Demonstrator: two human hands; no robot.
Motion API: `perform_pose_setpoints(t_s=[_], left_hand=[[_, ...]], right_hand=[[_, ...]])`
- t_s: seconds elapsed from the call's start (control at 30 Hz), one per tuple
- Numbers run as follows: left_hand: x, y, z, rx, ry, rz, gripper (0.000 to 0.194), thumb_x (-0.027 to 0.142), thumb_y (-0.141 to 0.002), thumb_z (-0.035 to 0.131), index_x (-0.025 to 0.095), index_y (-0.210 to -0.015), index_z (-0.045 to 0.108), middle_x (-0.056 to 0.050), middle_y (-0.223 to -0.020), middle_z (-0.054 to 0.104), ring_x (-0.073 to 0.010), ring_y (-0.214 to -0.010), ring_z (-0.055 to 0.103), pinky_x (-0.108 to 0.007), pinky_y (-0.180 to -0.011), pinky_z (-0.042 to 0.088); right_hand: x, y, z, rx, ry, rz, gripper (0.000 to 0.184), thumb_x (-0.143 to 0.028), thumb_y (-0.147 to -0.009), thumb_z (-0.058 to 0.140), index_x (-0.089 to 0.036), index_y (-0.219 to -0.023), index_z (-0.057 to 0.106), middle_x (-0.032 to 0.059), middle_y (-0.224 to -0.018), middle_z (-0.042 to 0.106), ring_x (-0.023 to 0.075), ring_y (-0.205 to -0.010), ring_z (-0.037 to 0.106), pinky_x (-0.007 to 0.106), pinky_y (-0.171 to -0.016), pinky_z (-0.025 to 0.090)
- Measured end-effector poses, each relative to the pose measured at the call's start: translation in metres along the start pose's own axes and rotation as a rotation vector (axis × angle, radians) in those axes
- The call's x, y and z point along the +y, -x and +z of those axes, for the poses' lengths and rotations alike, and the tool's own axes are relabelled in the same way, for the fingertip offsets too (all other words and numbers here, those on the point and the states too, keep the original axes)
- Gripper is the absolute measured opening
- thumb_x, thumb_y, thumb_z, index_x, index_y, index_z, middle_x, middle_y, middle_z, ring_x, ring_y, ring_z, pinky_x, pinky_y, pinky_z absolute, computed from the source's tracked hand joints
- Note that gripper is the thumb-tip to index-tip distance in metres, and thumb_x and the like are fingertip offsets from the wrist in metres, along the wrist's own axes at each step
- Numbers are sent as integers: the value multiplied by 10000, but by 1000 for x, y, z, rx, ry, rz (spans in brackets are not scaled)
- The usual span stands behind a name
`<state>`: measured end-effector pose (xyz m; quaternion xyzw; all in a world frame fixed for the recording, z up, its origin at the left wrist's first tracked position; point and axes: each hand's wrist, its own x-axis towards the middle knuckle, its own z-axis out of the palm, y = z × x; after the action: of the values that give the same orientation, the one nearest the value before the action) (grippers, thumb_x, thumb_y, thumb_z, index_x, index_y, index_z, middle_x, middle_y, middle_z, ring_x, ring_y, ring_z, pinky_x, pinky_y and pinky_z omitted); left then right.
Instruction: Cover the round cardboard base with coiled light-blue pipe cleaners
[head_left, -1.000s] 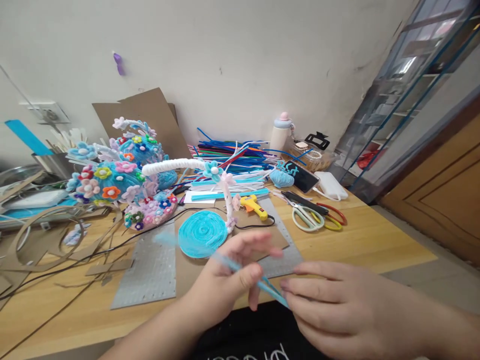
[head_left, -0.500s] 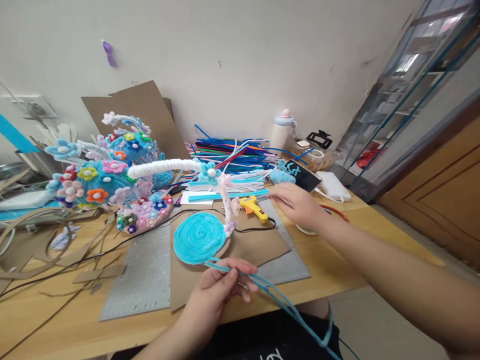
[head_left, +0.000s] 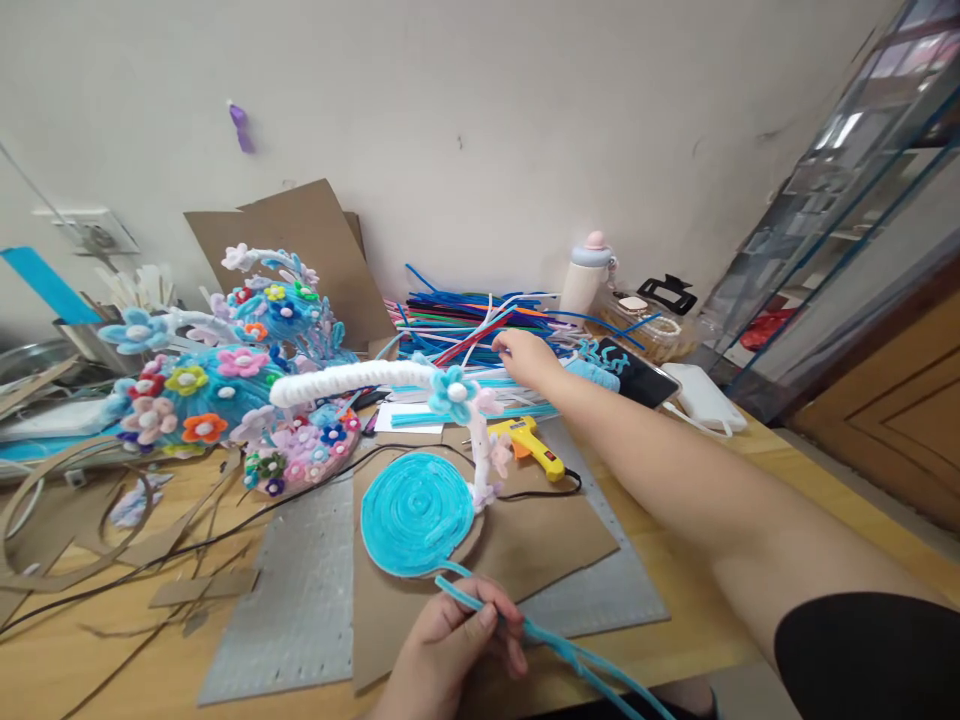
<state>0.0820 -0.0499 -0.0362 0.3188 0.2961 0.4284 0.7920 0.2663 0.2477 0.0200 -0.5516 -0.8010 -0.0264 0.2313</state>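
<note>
My left hand (head_left: 469, 635), near the table's front edge, is closed around light blue pipe cleaners (head_left: 566, 650) that trail down to the right. One strand reaches up to the rim of a round disc coiled in light blue pipe cleaner (head_left: 416, 510). From the disc's edge rises a curved handle wrapped in white (head_left: 352, 378), with a blue flower (head_left: 451, 390) and pale pink and lilac flowers on it. My right hand (head_left: 531, 360) is stretched out over the pile of coloured pipe cleaners (head_left: 465, 315). Its fingers are curled together, and whatever they hold is hidden.
A yellow glue gun (head_left: 529, 447) lies on cardboard (head_left: 555, 540) over a grey cutting mat (head_left: 300, 580). Flower-covered blue pieces (head_left: 217, 385) stand at left, near cardboard scraps (head_left: 202, 588) and a black cord. A bottle (head_left: 585, 280), phone (head_left: 637, 378) and white power bank (head_left: 709, 398) are at back right.
My right hand has moved away from the light blue bundle, farther back and left onto the coloured pile. My left hand keeps its hold on the pipe cleaners. The view has shifted slightly.
</note>
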Motion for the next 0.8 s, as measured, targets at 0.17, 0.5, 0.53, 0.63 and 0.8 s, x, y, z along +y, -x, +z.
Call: perform_pose_setpoints(t_s=[0.17, 0.5, 0.53, 0.63, 0.8], left_hand=[[5, 2, -2, 5, 59, -42, 269, 378, -791, 713, 112, -816, 674, -39, -730, 647, -129, -609, 635, -238, -595, 463], [-26, -13, -21, -84, 133, -60, 300, 409, -765, 724, 120, -790, 649, -29, -678, 648, -113, -523, 629, -195, -496, 421], [-28, -13, -22, -78, 131, -65, 294, 404, -770, 721, 121, -797, 648, -32, -692, 650, -112, -532, 632, -196, -504, 423], [-27, -12, -21, -86, 145, -79, 282, 393, -770, 720, 121, -802, 654, -36, -703, 652, -115, -542, 638, -195, -513, 425], [-14, -8, -12, -71, 144, -92, 295, 395, -762, 728, 109, -796, 669, -49, -694, 659, -112, -548, 636, -195, -531, 436]], right_hand=[[-5, -12, 10, 171, 79, 179, 300, -320, -923, 555, -171, -1184, 559, 83, -1193, 581, 208, -997, 602, 414, -835, 521], [-7, -59, 8, 98, 181, -54, 302, -324, -918, 564, -171, -1178, 567, 83, -1203, 583, 223, -1036, 591, 446, -872, 501], [-9, -64, 11, 75, 189, -77, 303, -326, -919, 562, -172, -1180, 566, 83, -1205, 582, 221, -1033, 592, 442, -870, 503], [-17, -73, 22, -6, 204, -138, 313, -332, -918, 563, -172, -1187, 561, 85, -1210, 578, 220, -1030, 593, 439, -865, 506], [-19, -71, 38, -106, 185, -204, 309, -329, -917, 564, -175, -1185, 562, 84, -1205, 580, 217, -1019, 596, 432, -854, 512]])
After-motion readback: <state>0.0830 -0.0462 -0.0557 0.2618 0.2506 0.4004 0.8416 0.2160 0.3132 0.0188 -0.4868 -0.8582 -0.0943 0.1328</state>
